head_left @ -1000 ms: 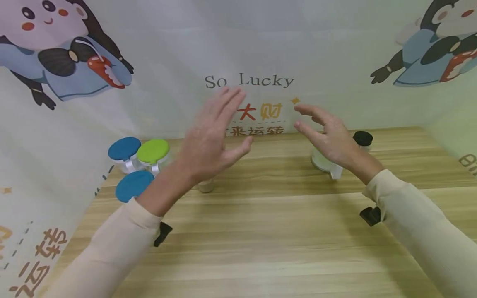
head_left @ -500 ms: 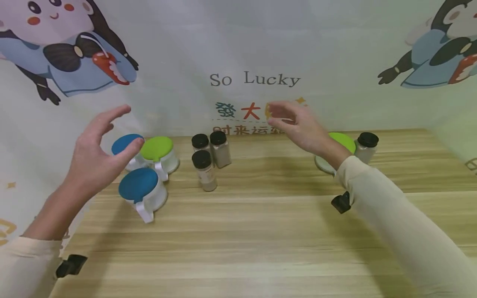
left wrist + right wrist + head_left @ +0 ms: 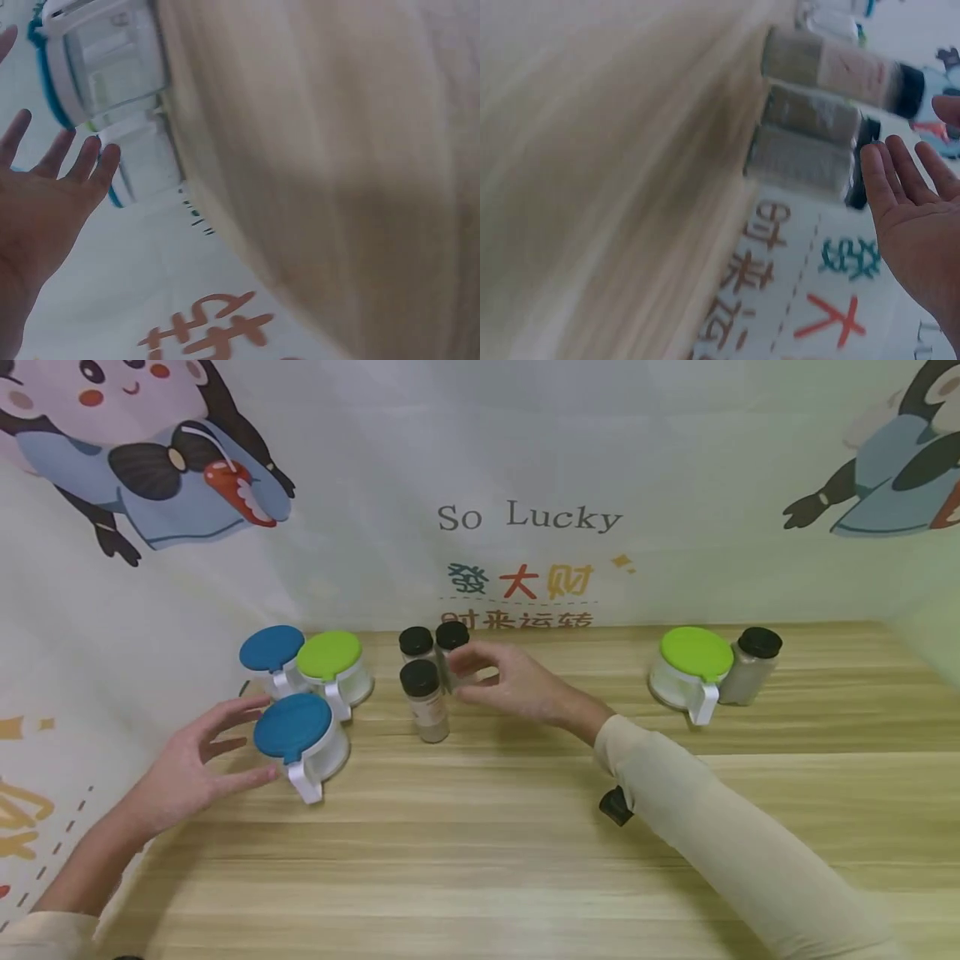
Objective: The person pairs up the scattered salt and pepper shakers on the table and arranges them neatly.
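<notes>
On the left, my left hand [image 3: 183, 772] is spread beside the front blue-lidded jar [image 3: 302, 737], thumb near its handle and fingers near its lid. The left wrist view has that jar [image 3: 105, 64] just beyond the parted fingertips. My right hand [image 3: 517, 685] reaches in from the right to three black-capped spice bottles, its thumb and fingers parted. It overlaps the back right bottle [image 3: 453, 635] in the head view. The front bottle [image 3: 429, 710] stands nearest me, with the back left bottle [image 3: 417, 642] partly hidden behind it. Nothing is gripped in either hand.
Behind the front jar stand another blue-lidded jar [image 3: 272, 650] and a green-lidded jar [image 3: 330, 656]. At the right are a second green-lidded jar [image 3: 693, 656] and a black-capped bottle [image 3: 753, 668]. A printed curtain [image 3: 360, 543] rises along the back edge of the wooden table [image 3: 480, 860].
My left hand first swings left, then lowers beside the front blue-lidded jar. My right hand moves left and down to the spice bottles. The jars and bottles stay in place.
</notes>
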The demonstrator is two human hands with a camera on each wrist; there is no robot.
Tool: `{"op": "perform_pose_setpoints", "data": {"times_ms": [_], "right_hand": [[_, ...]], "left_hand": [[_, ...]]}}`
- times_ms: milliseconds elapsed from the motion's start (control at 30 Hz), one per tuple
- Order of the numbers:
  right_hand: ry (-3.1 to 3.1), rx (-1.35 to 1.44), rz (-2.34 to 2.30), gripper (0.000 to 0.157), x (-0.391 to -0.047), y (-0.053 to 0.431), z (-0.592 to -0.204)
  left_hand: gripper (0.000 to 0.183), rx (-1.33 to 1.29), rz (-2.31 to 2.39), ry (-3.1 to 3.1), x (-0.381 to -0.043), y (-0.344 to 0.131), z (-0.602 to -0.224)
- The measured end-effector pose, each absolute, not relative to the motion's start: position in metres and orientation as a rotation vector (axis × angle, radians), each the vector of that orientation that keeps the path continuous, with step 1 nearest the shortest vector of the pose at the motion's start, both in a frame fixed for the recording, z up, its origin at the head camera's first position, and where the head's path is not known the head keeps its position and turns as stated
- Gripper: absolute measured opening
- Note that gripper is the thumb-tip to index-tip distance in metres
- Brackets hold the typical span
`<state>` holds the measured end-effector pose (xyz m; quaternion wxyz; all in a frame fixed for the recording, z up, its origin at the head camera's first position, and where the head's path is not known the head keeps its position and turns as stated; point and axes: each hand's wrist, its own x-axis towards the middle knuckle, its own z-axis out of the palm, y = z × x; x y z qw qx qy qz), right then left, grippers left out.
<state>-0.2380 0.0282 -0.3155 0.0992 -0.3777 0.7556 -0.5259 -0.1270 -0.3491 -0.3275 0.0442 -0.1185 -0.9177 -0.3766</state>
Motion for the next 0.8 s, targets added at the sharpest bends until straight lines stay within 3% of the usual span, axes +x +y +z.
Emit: {"op": "perform_pose_setpoints", "data": {"times_ms": [333, 800], "right_hand": [[2.255, -1.052, -1.556, 0.048, -0.237, -0.002, -0.344], [2.369, -1.034, -1.508, 0.039, -0.235, -0.017, -0.353]], "left_hand": [[0.094, -0.415, -1.27, -2.843, -0.135, -0.346, -0.355], [0.096, -0.353, -1.208, -2.869, -0.139, -0.338, -0.357]]}}
